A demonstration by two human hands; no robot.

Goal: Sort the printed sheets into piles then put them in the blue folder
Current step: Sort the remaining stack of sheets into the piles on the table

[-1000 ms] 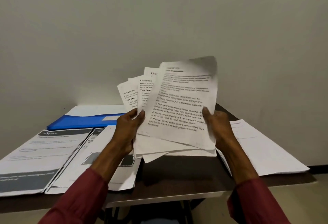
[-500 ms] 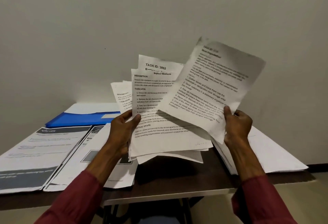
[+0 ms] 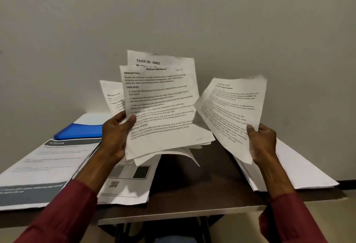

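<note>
While our left hand (image 3: 115,136) grips the fanned stack (image 3: 161,111) above the table (image 3: 202,188) and our right hand (image 3: 264,142) pinches one sheet (image 3: 231,111) by its edge, a loose hold could spill pages — muddling the piles (image 3: 48,165) near the blue folder (image 3: 81,131).

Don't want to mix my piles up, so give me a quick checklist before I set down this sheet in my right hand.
1. Right hand grips the sheet: ok.
2. Sheet free of the left hand: ok, that hand holds only the stack.
3. Stack squared: not ok, it is fanned and its bottom sheets sag.
4. Right pile open to take the sheet: ok, the part that shows is bare.
5. Sheet matches that pile: cannot tell, the print is blurred.
</note>
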